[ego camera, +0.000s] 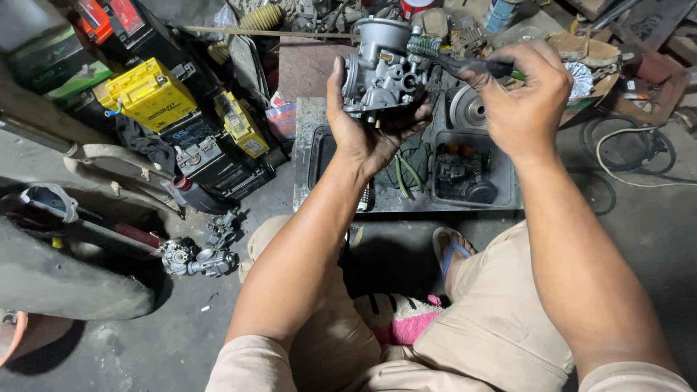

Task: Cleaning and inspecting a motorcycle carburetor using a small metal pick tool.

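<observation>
My left hand (363, 127) holds up a grey metal carburetor (381, 69) in its palm, above a low metal tray. My right hand (526, 98) is closed around the black and green handle of a screwdriver (472, 67), whose shaft points left into the carburetor's side. Both hands are raised in front of me, at the upper middle of the head view.
A grey metal tray (308, 145) on the floor holds a small tub (472, 174) with dark parts and green hoses. Yellow and black batteries (156, 94) are stacked on the left. Another carburetor (200, 258) lies on the concrete floor. Cables and clutter lie to the right.
</observation>
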